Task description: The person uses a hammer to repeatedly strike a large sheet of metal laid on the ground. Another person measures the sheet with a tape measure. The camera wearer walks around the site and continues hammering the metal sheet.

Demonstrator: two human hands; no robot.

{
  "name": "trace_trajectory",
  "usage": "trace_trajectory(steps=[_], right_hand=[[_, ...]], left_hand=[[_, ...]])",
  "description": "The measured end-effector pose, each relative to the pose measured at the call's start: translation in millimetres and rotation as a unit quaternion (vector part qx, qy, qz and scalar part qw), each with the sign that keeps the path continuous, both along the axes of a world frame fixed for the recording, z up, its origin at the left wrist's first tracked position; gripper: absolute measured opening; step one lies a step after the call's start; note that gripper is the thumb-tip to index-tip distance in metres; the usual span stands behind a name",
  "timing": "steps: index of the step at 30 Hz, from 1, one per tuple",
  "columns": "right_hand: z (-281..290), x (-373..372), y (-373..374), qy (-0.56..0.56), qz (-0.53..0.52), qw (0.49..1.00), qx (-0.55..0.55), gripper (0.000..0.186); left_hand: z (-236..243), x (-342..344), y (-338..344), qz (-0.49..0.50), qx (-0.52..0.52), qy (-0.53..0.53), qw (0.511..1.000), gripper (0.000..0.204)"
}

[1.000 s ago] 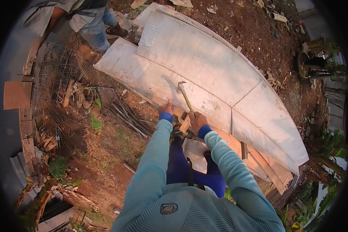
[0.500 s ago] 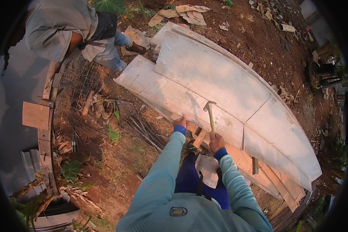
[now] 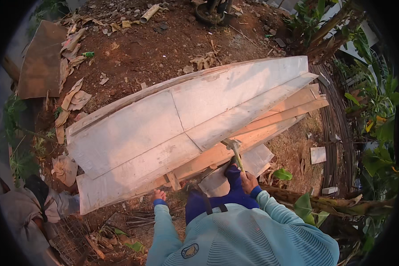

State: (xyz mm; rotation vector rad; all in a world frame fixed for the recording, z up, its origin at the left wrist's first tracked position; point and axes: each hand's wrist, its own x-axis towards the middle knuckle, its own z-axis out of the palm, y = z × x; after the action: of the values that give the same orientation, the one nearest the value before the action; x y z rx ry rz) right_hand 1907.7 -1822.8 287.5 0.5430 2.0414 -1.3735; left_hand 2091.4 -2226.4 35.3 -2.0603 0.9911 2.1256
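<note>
My right hand [image 3: 249, 181] is closed around the light-coloured handle of a claw hammer [image 3: 238, 158]. The hammer's head is up beside the near edge of a long whitish panel [image 3: 137, 133], close to a short piece of wood poking out from under it. Whether the head touches that wood I cannot tell. Just off the panel's near edge, my left hand [image 3: 159, 195] holds nothing, its fingers loosely apart. Below the panel lie long bare planks [image 3: 217, 156], and a short wood block [image 3: 173, 181] sticks out toward me between my hands.
At the lower left another person [image 3: 24, 213] is by the panel's end. Grey boards [image 3: 252, 162] lie near my feet. Bundled rods [image 3: 337, 146] run along the right, near a fallen trunk [image 3: 332, 203] and green plants. A brown sheet [image 3: 42, 62] stands at the upper left.
My view has swung to the right, so the panel now slants the other way. The hammer has moved from over the panel's top to its near edge. My left hand has come off the edge.
</note>
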Motion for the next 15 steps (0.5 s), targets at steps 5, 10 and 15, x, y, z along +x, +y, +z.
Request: trace_trajectory(steps=[5, 10, 15], right_hand=[[0.3, 49.0, 91.1, 0.053, -0.289, 0.956, 0.016, 0.034], [-42.7, 158.8, 145.0, 0.044, -0.361, 0.913, 0.185, 0.037], [-75.6, 219.3, 119.9, -0.141, -0.425, 0.878, 0.166, 0.040]], left_hand=[[-29.8, -23.9, 60.7, -0.264, 0.117, -0.044, 0.956, 0.044], [-9.8, -87.4, 81.4, -0.461, 0.153, 0.005, 0.874, 0.041], [32.6, -165.6, 68.3, -0.551, 0.053, 0.050, 0.831, 0.038]])
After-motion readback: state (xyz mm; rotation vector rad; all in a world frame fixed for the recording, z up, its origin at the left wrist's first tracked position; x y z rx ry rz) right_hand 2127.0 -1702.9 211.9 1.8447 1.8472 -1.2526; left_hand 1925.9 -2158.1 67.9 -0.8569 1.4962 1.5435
